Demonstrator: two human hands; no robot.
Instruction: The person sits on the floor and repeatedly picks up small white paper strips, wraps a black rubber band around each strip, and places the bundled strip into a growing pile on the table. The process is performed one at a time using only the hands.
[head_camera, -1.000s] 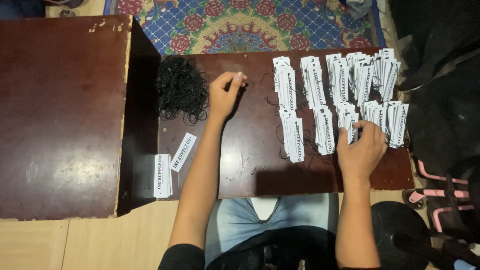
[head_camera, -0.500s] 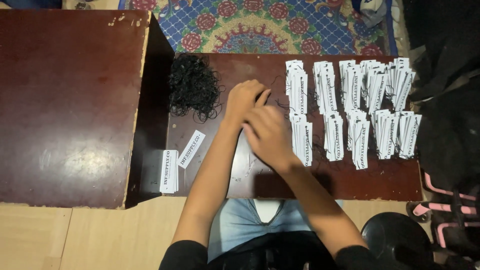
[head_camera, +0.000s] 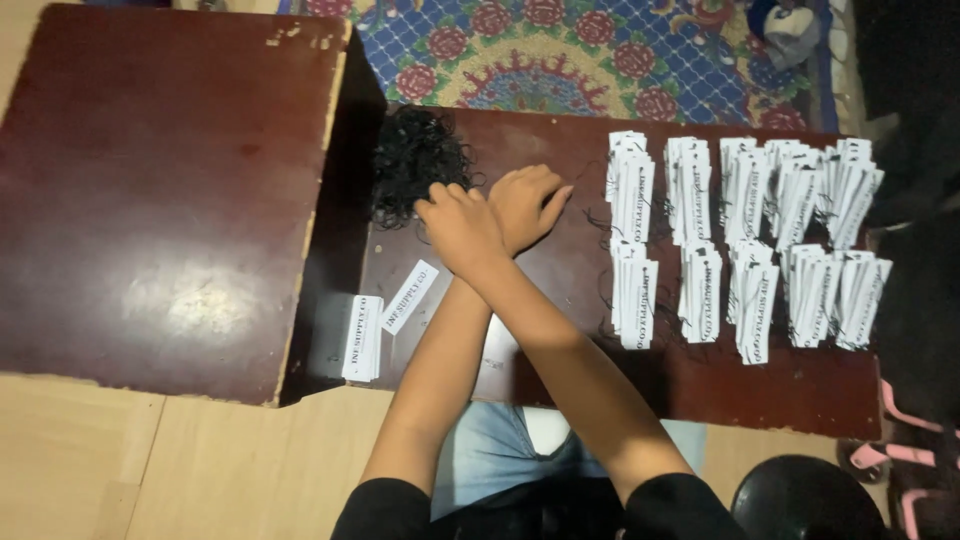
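A tangled heap of thin black string loops (head_camera: 418, 165) lies on the low dark wooden table (head_camera: 800, 385), at its far left corner, loose strands straggling out from its edge. The person's arms cross over the table: the right hand (head_camera: 462, 225) reaches across to the left with its curled fingers at the near edge of the heap, though whether it pinches a loop cannot be told, and the left hand (head_camera: 528, 203) lies under the right wrist, just right of the heap, fingers loosely curled toward the rows of white paper tags (head_camera: 745, 240).
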